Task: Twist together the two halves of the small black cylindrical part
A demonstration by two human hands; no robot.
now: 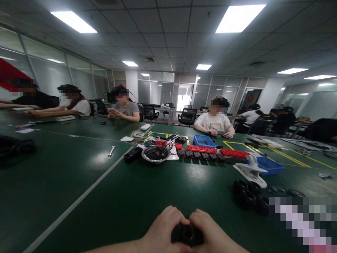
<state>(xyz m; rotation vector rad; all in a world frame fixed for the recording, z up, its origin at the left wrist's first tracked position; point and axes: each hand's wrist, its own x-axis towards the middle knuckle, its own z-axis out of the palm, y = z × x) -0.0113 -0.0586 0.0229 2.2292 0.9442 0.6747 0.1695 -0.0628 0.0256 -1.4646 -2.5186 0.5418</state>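
Close to me, at the bottom middle of the view, both hands grip a dark black part with a round raised ring (188, 234). My left hand (166, 230) wraps its left side, with the thumb along its edge. My right hand (207, 228) closes round the right side, and the fingertips of both hands nearly meet at the far side. The hands cover much of the part, so its exact kind cannot be told. To the right of my hands sits a group of several black ring-shaped pieces (247, 199) on the green table (126, 207).
Beyond the rings stands a white clip base (252, 170) beside a blue bin (270, 165). Mid-table are a round metal bowl (155, 154), red socket strips (202, 149) and another blue bin (204, 141). A wrench (111, 151) lies left. Several people sit around.
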